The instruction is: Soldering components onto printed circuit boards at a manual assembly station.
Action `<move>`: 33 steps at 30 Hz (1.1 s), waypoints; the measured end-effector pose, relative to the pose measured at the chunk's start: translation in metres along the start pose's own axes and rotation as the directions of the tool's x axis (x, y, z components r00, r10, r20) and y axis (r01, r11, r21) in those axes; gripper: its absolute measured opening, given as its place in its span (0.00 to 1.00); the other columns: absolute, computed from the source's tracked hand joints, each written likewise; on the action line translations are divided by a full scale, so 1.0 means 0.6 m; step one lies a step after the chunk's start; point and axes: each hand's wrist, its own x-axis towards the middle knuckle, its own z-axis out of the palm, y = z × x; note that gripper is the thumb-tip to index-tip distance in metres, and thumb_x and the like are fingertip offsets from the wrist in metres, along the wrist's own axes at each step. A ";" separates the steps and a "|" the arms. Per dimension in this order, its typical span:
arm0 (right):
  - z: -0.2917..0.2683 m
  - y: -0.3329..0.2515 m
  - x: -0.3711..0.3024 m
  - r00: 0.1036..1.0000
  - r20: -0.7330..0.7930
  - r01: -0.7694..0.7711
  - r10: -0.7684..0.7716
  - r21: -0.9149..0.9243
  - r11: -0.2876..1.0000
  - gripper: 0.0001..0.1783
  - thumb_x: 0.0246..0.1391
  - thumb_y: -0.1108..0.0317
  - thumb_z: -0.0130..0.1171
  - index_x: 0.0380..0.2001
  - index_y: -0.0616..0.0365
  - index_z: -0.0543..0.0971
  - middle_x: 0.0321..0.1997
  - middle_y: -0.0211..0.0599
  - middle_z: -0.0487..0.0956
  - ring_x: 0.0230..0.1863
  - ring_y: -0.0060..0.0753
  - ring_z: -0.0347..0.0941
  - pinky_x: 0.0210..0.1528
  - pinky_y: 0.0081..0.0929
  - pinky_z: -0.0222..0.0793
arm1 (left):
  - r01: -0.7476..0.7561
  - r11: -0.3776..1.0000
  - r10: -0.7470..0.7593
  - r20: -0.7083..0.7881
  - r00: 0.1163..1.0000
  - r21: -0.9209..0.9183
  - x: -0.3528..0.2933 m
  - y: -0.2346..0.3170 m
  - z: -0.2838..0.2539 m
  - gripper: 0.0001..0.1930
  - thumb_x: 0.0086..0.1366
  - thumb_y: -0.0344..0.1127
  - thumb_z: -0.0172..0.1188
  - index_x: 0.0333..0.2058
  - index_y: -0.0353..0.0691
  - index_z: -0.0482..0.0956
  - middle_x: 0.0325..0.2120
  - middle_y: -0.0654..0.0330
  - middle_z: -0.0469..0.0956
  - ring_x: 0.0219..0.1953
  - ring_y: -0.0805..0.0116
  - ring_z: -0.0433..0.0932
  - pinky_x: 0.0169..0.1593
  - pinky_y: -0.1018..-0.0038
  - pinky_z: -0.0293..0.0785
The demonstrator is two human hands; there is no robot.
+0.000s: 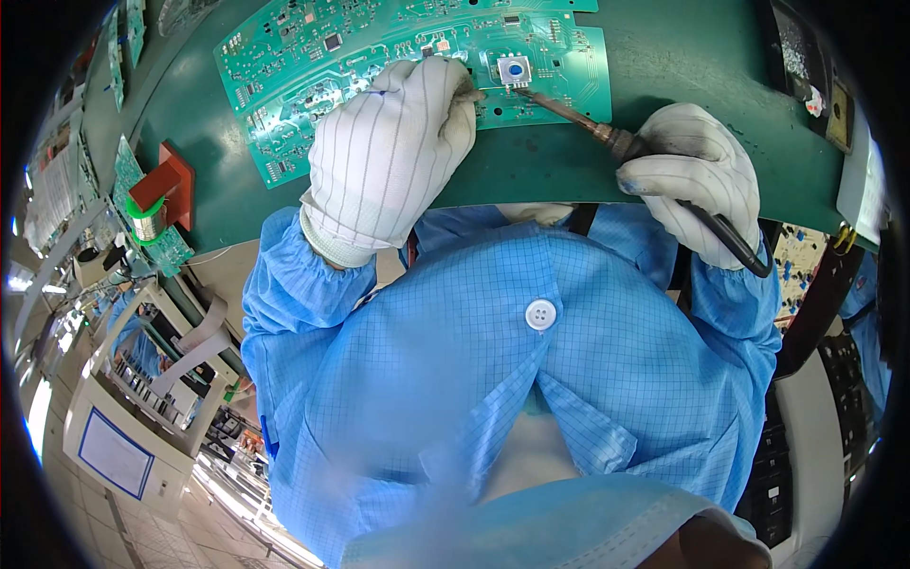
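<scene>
A long green circuit board (590, 76) lies on the green worktop. My right hand (700, 171), in a striped white glove, grips a soldering iron (607, 133) with a black cord. The iron's tip points left and meets the lower edge of a square, silvery component (515, 72) with a blue round centre, or stops just short of it. My left hand (393, 152), gloved the same way, rests over the board's near edge. Its fingers are closed in a pinch left of the iron's tip; what they hold, if anything, is too small to make out.
At the left of the green worktop (692, 47) stands a red holder (175, 185) with a solder spool (148, 224), on a smaller green board piece (125, 171). A dark tray (804, 62) lies at the far right. Another populated board (799, 270) shows below right.
</scene>
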 end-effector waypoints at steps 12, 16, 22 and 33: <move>0.008 -0.002 -0.001 0.999 -0.016 0.029 -0.030 -0.044 0.999 0.15 0.44 0.71 0.69 0.39 0.58 0.84 0.34 0.42 0.81 0.37 0.51 0.79 0.41 0.44 0.76 | 0.034 0.999 -0.035 0.036 0.999 0.025 0.000 0.007 -0.007 0.06 0.63 0.32 0.65 0.38 0.45 0.79 0.30 0.58 0.82 0.27 0.56 0.83 0.31 0.67 0.80; 0.010 0.000 0.000 0.999 -0.001 0.033 -0.033 -0.046 0.998 0.18 0.40 0.70 0.70 0.40 0.52 0.86 0.35 0.39 0.81 0.40 0.46 0.79 0.44 0.40 0.76 | 0.025 0.999 -0.025 0.016 1.000 0.025 0.001 0.006 -0.003 0.06 0.63 0.32 0.65 0.38 0.45 0.79 0.30 0.58 0.82 0.28 0.56 0.83 0.31 0.66 0.80; 0.009 0.001 0.007 0.999 0.008 0.047 -0.047 -0.033 0.998 0.18 0.41 0.69 0.69 0.41 0.50 0.87 0.35 0.37 0.80 0.40 0.44 0.79 0.44 0.37 0.75 | 0.023 1.000 -0.023 0.012 1.000 0.002 -0.001 0.003 -0.005 0.06 0.63 0.32 0.65 0.38 0.46 0.79 0.29 0.57 0.82 0.28 0.55 0.83 0.31 0.65 0.79; 0.013 0.003 0.007 0.994 0.015 0.105 -0.104 -0.064 0.992 0.17 0.44 0.69 0.71 0.41 0.57 0.84 0.35 0.41 0.79 0.38 0.49 0.79 0.42 0.44 0.76 | 0.011 1.000 -0.011 0.011 1.000 -0.021 0.001 -0.002 -0.001 0.06 0.64 0.33 0.64 0.38 0.45 0.78 0.28 0.56 0.81 0.27 0.54 0.83 0.31 0.64 0.79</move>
